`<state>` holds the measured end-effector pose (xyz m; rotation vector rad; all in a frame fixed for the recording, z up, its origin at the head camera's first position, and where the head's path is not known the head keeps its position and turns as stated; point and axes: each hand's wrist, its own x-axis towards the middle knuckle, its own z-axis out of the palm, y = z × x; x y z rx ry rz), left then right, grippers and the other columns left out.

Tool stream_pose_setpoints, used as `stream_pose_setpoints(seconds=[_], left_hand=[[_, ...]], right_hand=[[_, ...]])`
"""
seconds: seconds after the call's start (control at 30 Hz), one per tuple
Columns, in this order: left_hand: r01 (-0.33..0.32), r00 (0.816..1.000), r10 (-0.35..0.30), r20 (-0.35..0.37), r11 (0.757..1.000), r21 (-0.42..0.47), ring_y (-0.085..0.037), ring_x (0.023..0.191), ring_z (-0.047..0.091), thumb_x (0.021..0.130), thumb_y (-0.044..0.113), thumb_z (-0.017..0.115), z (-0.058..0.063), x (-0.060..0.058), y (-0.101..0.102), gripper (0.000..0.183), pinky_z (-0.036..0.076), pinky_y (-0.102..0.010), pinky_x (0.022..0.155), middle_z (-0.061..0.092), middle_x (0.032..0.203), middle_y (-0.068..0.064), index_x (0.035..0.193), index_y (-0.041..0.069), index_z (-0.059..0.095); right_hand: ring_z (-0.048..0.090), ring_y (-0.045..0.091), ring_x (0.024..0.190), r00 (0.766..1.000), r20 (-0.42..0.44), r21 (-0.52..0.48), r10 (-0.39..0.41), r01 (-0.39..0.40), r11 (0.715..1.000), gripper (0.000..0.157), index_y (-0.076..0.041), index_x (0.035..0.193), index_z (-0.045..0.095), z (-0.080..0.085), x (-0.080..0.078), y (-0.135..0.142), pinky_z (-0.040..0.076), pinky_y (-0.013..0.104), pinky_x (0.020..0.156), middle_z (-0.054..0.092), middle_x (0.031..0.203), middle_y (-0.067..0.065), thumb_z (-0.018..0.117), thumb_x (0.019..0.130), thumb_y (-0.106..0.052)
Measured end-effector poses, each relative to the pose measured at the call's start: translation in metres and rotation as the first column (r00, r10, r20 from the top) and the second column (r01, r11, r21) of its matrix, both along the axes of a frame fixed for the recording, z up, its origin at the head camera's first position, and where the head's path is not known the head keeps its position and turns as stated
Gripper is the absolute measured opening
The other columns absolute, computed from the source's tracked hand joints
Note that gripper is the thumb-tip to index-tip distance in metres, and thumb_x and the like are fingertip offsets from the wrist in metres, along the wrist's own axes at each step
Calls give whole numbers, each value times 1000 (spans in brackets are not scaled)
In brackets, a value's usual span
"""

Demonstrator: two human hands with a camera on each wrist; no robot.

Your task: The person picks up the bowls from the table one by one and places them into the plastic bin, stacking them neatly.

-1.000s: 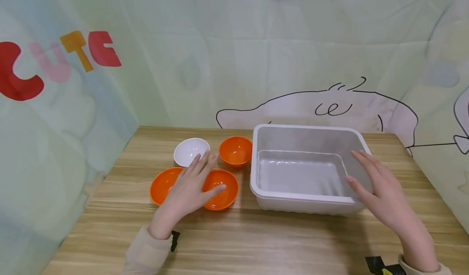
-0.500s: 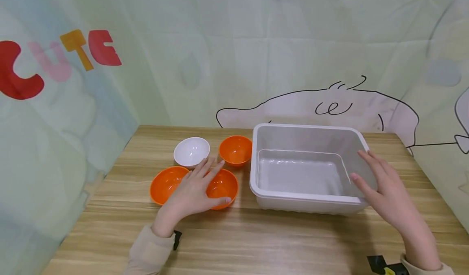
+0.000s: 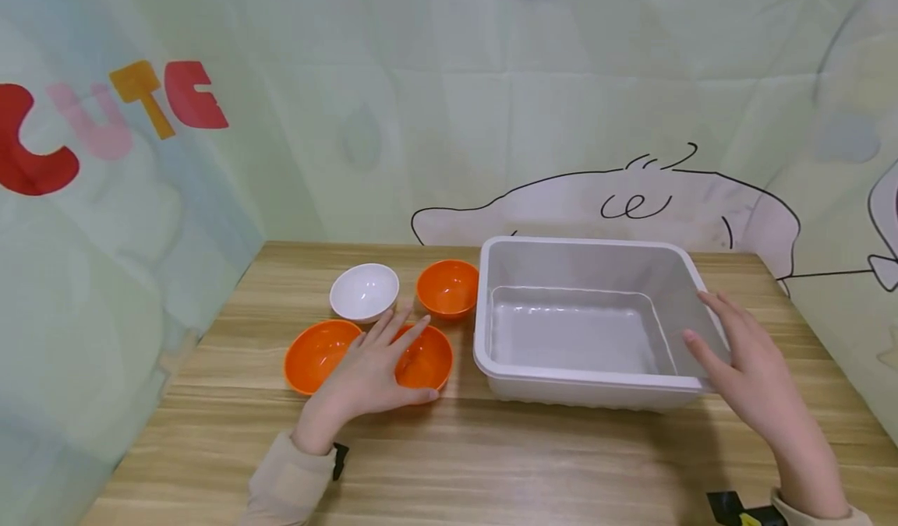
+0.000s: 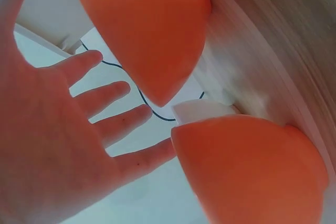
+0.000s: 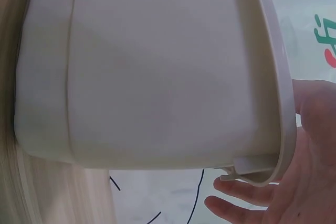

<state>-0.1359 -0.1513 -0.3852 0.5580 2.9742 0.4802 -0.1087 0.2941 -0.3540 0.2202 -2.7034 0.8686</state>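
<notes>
Cartoon-printed cloth (image 3: 449, 113) around the table (image 3: 533, 464) forms a booth-like corner.

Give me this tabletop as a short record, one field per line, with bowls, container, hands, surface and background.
Far row: white bowl, far orange bowl to its right
Near row: near-left orange bowl, near-right orange bowl
Container: gray tub, right of the bowls
Left hand: spread over the near-right orange bowl; contact unclear
Right hand: at the gray tub's right side; contact unclear
Surface: wood-grain table
Background: pale backdrop, letters reading CUTE
</notes>
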Motion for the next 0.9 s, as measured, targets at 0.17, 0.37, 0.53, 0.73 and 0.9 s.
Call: stream_pose_setpoints(seconds=[0.17, 0.37, 0.53, 0.73, 0.9], left_hand=[[-8, 1000, 8, -1, 1000, -5, -37, 149, 14, 73, 62, 72, -1, -1, 0, 95, 26, -73, 104, 21, 161, -7, 151, 26, 31], [-16, 1000, 16, 9, 1000, -7, -37, 149, 14, 72, 60, 74, -2, -1, 0, 95, 25, -73, 105, 23, 160, -7, 150, 26, 32], [-27, 1000, 27, 9, 1000, -13, -38, 148, 15, 72, 60, 73, -3, -1, 0, 94, 25, -73, 105, 24, 160, -8, 150, 26, 33], [-52, 997, 53, 48, 999, -10, -45, 144, 21, 72, 61, 73, -2, 1, 0, 94, 21, -74, 106, 20, 160, -12, 150, 29, 32], [-61, 995, 61, 76, 998, -9, -45, 144, 23, 72, 60, 73, 0, 2, 2, 93, 11, -75, 108, 19, 161, -13, 150, 30, 32]], right_hand=[[31, 56, 131, 1000, -26, -25, -5, 4, 1000, 57, -2, 147, 35, 0, 0, 3, 21, 72, 103, 36, 145, 34, 56, 97, -20], [46, 48, 115, 1000, -6, -23, -28, 28, 999, 56, 0, 145, 38, 0, 0, 7, 49, 19, 88, 45, 137, 33, 58, 96, -20], [51, 42, 105, 1000, 3, -24, -31, 31, 999, 55, -1, 144, 39, 0, 0, 11, 32, -3, 66, 48, 132, 33, 57, 96, -19], [37, -20, 93, 999, 21, -24, -45, 45, 999, 56, -5, 146, 39, -2, 1, 17, 41, 3, 62, 49, 133, 30, 56, 97, -24], [32, -29, 86, 998, 38, -39, -46, 47, 998, 55, -5, 146, 39, -4, 3, 22, 47, 12, 56, 48, 132, 31, 55, 97, -24]])
